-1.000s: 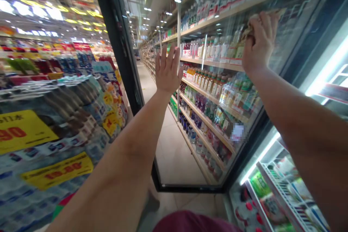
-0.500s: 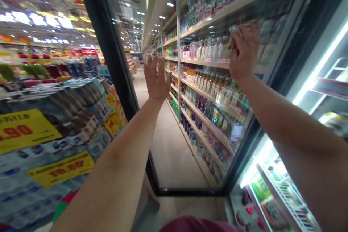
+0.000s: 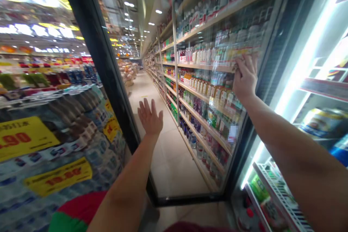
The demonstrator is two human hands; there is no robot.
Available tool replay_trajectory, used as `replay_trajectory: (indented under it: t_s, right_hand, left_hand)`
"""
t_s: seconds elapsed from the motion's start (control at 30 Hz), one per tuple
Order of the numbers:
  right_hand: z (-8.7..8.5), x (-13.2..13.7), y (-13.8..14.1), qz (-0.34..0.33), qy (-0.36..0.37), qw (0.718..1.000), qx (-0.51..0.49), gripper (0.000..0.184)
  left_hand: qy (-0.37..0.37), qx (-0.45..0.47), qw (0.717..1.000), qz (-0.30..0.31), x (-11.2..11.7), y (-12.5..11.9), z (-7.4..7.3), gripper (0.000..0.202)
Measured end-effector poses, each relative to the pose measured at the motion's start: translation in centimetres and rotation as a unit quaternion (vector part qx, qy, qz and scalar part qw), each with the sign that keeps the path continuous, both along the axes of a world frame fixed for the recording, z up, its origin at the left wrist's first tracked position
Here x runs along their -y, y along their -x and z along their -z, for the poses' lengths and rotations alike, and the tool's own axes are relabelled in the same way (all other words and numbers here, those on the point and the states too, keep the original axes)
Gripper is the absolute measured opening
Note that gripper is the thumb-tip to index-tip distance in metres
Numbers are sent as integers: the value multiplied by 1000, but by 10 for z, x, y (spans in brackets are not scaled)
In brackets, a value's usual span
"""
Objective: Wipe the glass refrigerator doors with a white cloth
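Note:
A glass cooler door [image 3: 187,174] in a black frame stands swung open in front of me. My left hand [image 3: 151,116] is raised at its lower left part, fingers spread, palm toward the glass; it holds nothing. Higher up on the right side, my right hand [image 3: 245,78] presses a crumpled cloth [image 3: 237,66] to the pane. Most of the cloth is hidden under the fingers. A small pale sticker [image 3: 233,133] is on the glass below that hand.
Through the glass, wooden shelves of bottles [image 3: 201,85] run along an aisle [image 3: 141,83]. At right is the lit cooler interior with wire racks [image 3: 280,185] and packaged goods. Stacked bottled drinks [image 3: 100,152] with yellow price signs [image 3: 58,175] stand at left.
My right hand has slid down the glass with the cloth. My left hand has also moved lower, still spread. The view has shifted slightly.

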State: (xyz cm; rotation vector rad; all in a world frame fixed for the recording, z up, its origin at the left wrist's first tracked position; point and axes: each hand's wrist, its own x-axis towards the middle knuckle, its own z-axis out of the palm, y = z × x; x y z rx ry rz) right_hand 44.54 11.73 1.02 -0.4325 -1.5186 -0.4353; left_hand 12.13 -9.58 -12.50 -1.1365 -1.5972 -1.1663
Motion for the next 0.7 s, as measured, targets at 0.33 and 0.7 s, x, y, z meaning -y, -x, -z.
replay_trajectory:
  t_s: [0.33, 0.7]
  right_hand:
    - [132, 42, 13, -27, -59, 962, 264, 45]
    - [125, 66, 64, -89, -98, 948, 289, 53]
  left_hand:
    - [9, -39, 999, -33, 12, 11, 42, 61]
    - [19, -14, 999, -25, 15, 4, 39, 63]
